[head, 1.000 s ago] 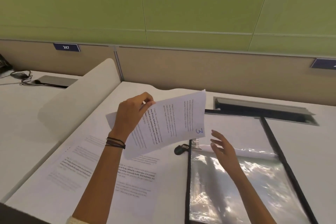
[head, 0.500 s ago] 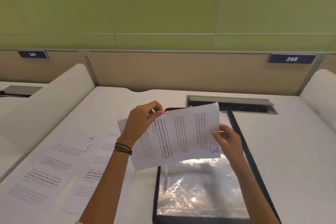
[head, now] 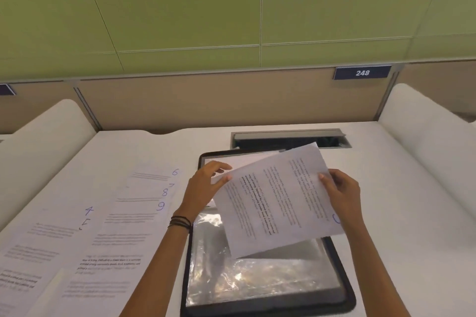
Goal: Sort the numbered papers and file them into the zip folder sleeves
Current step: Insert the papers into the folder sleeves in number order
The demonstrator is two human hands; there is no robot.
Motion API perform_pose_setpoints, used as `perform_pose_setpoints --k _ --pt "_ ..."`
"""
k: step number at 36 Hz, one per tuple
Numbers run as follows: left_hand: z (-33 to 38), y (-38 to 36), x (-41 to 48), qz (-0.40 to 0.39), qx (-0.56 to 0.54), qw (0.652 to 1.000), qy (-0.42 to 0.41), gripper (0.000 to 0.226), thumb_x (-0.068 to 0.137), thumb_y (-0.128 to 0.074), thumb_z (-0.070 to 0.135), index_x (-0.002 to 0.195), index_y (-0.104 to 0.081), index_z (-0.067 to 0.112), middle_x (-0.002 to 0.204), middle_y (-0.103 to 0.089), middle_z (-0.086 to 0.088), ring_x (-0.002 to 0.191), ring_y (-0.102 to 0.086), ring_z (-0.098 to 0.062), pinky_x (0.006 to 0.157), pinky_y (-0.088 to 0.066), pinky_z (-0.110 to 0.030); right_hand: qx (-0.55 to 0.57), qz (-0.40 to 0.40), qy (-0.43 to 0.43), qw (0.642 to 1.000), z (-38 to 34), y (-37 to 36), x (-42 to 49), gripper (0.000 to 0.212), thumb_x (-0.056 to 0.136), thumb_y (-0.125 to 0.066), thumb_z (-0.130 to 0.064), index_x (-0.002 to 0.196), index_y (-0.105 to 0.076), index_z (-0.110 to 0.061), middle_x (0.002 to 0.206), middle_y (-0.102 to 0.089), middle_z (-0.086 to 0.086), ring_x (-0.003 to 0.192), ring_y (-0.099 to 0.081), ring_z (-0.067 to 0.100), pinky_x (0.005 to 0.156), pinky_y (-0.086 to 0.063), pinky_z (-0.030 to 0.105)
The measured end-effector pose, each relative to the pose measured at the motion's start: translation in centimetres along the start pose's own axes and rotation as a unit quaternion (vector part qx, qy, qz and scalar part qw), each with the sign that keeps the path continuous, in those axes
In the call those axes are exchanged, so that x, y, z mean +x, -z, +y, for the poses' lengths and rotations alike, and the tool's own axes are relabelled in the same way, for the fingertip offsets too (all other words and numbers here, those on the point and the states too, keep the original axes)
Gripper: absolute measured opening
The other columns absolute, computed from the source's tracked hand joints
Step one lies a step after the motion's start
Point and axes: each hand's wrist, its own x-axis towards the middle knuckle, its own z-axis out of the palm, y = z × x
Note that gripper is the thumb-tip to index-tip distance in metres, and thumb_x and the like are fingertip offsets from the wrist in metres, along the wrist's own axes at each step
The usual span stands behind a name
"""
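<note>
Both hands hold one white printed sheet [head: 278, 201] up over the folder, centre-right of frame. The left hand [head: 203, 188] pinches the sheet's upper-left edge, thumb under, fingertips curled over the top. The right hand [head: 340, 193] grasps the right edge, thumb flat on the printed face, fingers behind the paper. The sheet is tilted, text lines running roughly top to bottom of frame. A blue handwritten mark sits at its lower-right corner, partly cut off by the right wrist, not readable. Thin dark bands [head: 180, 221] circle the left wrist.

Below the sheet lies the open black-edged zip folder [head: 348, 291], flat on the white desk [head: 399, 213], lower centre of frame. Its shiny clear plastic sleeve [head: 257, 283] faces up and the sheet's lowest corner hangs above it; contact cannot be told.

Left of the folder, a spread of overlapping printed papers [head: 123, 234] lies on the desk, with blue numbers 4, 6, 7, 8 and 9 readable at their corners.

Behind the folder is a grey cable hatch [head: 291, 137] set in the desk. At upper right, a dark blue plate reading 248 [head: 362, 72] sits on the tan partition.
</note>
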Motion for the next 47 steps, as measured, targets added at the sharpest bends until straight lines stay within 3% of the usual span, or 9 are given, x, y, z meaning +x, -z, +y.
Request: perform_pose_setpoints --k 5,12,17,24,27,30,33,35,47 --pt "-1.2 -3.4 -1.3 -0.019 0.0 0.999 0.037 0.026 0.089 -0.063 0.023 0.115 -0.06 0.022 0.118 -0.057 0.009 0.106 -0.054 -0.007 0.093 -0.043 -0.022 -0.059 0.04 -0.016 0.997 2.1 3.5 -0.4 0.025 0.083 -0.048 -0.04 0.088 -0.063 -0.021 0.078 -0.064 -0.014 0.064 -0.062 0.006 0.056 -0.04 0.014" --pt "-0.7 -9.9 -3.5 -0.105 0.018 0.991 0.079 0.033 0.091 -0.061 0.016 0.123 -0.056 0.017 0.133 -0.05 0.0 0.126 -0.046 -0.017 0.108 -0.037 -0.033 -0.095 0.088 -0.038 0.991 3.9 7.5 -1.4 0.026 0.085 -0.044 -0.035 0.087 -0.062 -0.016 0.073 -0.062 -0.007 0.064 -0.058 0.003 0.055 -0.037 0.014" --pt "0.0 -14.3 -4.5 -0.215 0.111 0.967 0.082 0.058 0.095 -0.053 0.032 0.147 -0.03 0.018 0.159 -0.006 -0.001 0.147 -0.001 -0.018 0.117 -0.006 -0.032 -0.105 0.106 -0.043 0.988 4.8 9.1 -1.5 0.031 0.086 -0.043 -0.033 0.092 -0.065 -0.011 0.078 -0.063 0.001 0.066 -0.057 0.003 0.057 -0.037 0.015" --pt "2.2 -18.4 -5.2 -0.256 0.191 0.946 0.049 0.068 0.099 -0.041 0.038 0.151 -0.002 0.017 0.159 0.009 -0.009 0.146 0.011 -0.024 0.114 0.012 -0.034 -0.11 0.153 -0.047 0.981 5.1 11.8 -1.6 0.031 0.085 -0.044 -0.025 0.092 -0.065 -0.003 0.079 -0.061 0.004 0.067 -0.053 0.001 0.059 -0.035 -0.001" --pt "3.3 -19.8 -5.3 -0.245 0.188 0.949 0.057 0.07 0.099 -0.039 0.04 0.151 0.001 0.015 0.158 0.012 -0.011 0.146 0.012 -0.025 0.113 0.012 -0.032 -0.127 0.172 -0.047 0.976 5.8 12.8 -1.2 0.029 0.088 -0.045 -0.022 0.095 -0.064 0.0 0.081 -0.062 0.005 0.065 -0.053 0.013 0.061 -0.035 0.001" --pt "3.7 -21.4 -5.4 -0.234 0.204 0.949 0.06 0.075 0.098 -0.032 0.05 0.15 0.006 0.012 0.157 0.015 -0.01 0.145 0.015 -0.023 0.112 0.014 -0.031 -0.165 0.189 -0.045 0.967 6.7 13.7 -0.9 0.026 0.092 -0.046 -0.017 0.097 -0.063 0.001 0.083 -0.062 0.009 0.069 -0.053 0.023 0.06 -0.036 0.02" --pt "3.8 -22.8 -5.5 -0.223 0.195 0.953 0.067 0.103 0.074 0.005 0.082 0.15 0.008 0.012 0.156 0.019 -0.008 0.139 0.025 -0.018 0.111 0.017 -0.031 -0.205 0.207 -0.058 0.955 7.6 14.5 -0.5 0.019 0.093 -0.047 -0.011 0.098 -0.062 0.0 0.089 -0.066 0.017 0.076 -0.057 0.029 0.069 -0.035 0.027" --pt "3.8 -23.6 -5.5 -0.217 0.194 0.955 0.062 0.121 0.054 0.027 0.086 0.149 0.01 0.013 0.155 0.021 -0.006 0.136 0.027 -0.017 0.11 0.019 -0.031 -0.222 0.219 -0.066 0.948 8.1 15.1 -0.4 0.017 0.093 -0.047 -0.007 0.098 -0.061 -0.001 0.091 -0.066 0.018 0.081 -0.06 0.033 0.069 -0.035 0.027" --pt "3.5 -24.7 -6.3 -0.184 0.235 0.952 0.059 0.098 0.064 0.033 0.075 0.144 0.013 0.021 0.156 0.014 0.0 0.142 0.018 -0.017 0.112 0.024 -0.031 -0.235 0.258 -0.062 0.935 9.7 17.4 -0.5 0.017 0.094 -0.048 -0.006 0.099 -0.061 0.003 0.093 -0.066 0.021 0.082 -0.06 0.034 0.068 -0.034 0.024"
